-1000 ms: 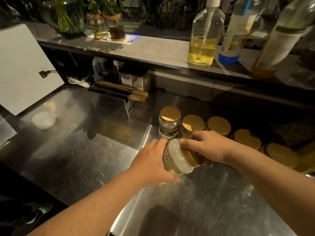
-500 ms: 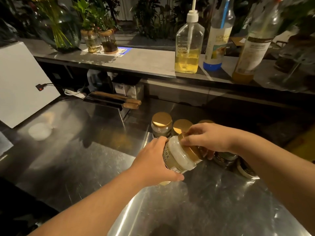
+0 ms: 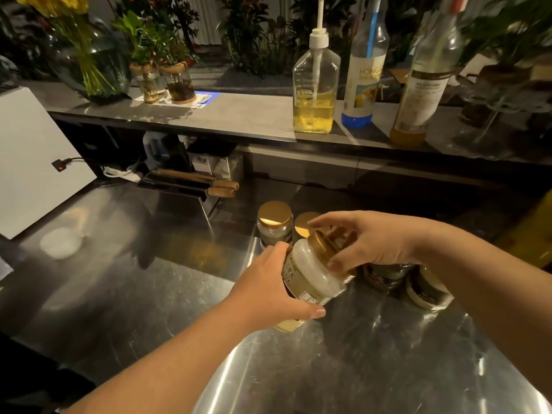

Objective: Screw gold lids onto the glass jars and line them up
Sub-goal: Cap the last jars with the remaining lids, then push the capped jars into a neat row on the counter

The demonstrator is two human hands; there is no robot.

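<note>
A glass jar [image 3: 310, 274] with pale contents and a label is held tilted above the steel counter [image 3: 343, 369], its mouth pointing up and right. My left hand [image 3: 268, 291] wraps around its lower body. My right hand [image 3: 363, 239] grips the gold lid [image 3: 321, 245] on its mouth with fingertips and thumb. Behind it stand a lidded jar [image 3: 274, 224] and another gold-lidded jar [image 3: 303, 227], partly hidden. More jars [image 3: 427, 289] stand in a row under my right forearm, their tops covered.
A raised shelf [image 3: 239, 112] carries a pump bottle [image 3: 315, 88] of yellow liquid, two tall bottles and plant jars. Wooden-handled tools [image 3: 194, 182] lie on a rack at the back. A white panel [image 3: 33, 156] leans at the left.
My view has tilted up, so the row of jars sits lower and under my right arm. My right hand's fingers have shifted round the lid; the jar stays tilted in my left hand.
</note>
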